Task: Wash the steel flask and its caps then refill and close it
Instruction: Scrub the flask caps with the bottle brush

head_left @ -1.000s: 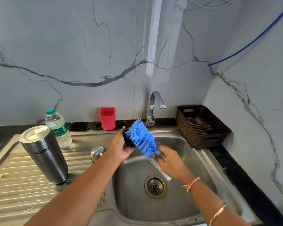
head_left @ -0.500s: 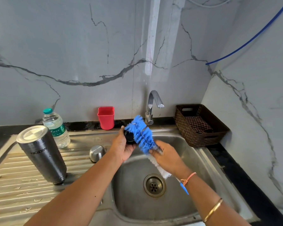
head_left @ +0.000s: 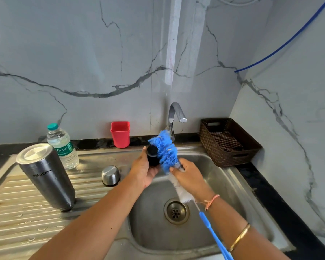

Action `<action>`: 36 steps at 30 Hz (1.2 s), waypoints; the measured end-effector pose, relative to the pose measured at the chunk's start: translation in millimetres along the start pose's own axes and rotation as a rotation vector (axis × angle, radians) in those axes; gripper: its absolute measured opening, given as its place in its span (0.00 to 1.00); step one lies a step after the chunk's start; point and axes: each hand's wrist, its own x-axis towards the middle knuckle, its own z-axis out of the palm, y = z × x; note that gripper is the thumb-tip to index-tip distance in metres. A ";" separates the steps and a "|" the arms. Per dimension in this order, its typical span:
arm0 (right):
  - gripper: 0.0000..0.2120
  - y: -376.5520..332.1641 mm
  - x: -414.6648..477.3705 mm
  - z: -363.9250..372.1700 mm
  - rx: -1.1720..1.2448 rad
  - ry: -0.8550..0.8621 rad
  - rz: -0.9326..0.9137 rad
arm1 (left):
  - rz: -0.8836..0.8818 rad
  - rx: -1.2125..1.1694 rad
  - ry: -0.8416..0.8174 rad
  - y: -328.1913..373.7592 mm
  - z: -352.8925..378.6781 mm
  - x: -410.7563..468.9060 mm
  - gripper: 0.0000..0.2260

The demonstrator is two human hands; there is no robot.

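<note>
1. Two hands meet over the sink (head_left: 223,184); left hand (head_left: 143,173) grips the black cap (head_left: 152,155); right hand (head_left: 189,177) grips the blue brush (head_left: 165,151), bristles touching the cap.
2. Inverted, the steel flask (head_left: 47,177) stands on the drainboard (head_left: 17,231); steel cap (head_left: 110,175) near it.

White marble-look walls (head_left: 64,44) with dark grey veins, corner at far right. Black countertop (head_left: 281,199) runs along them. Blue cable (head_left: 241,69) slung across the right wall, bright glare stripe (head_left: 174,44) mid-wall.
</note>
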 end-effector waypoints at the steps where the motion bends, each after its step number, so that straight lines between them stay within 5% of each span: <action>1: 0.06 -3.6 3.4 -3.4 0.012 0.007 0.024 | -0.005 -0.016 -0.051 -0.5 0.4 -1.2 0.12; 5: 0.05 -6.4 4.5 -7.0 0.086 0.006 0.122 | -0.002 -0.034 -0.151 4.6 -1.6 -2.5 0.11; 11: 0.06 -0.1 -8.7 7.2 0.125 -0.082 0.204 | 0.033 -0.088 -0.057 2.5 -8.4 1.8 0.09; 17: 0.08 -1.7 6.2 -8.1 0.197 -0.043 0.271 | -0.149 0.089 -0.236 4.1 -9.2 -1.1 0.14; 25: 0.07 -4.5 -10.1 7.4 0.164 -0.041 0.232 | -0.045 -0.090 -0.062 11.4 -9.0 9.2 0.07; 31: 0.07 -13.0 7.9 -2.4 0.057 0.007 0.196 | -0.092 -0.108 -0.121 7.7 -0.8 3.0 0.05; 36: 0.06 -12.7 1.5 2.4 -0.145 -0.062 0.025 | -0.075 -0.237 -0.049 16.0 -3.3 10.8 0.07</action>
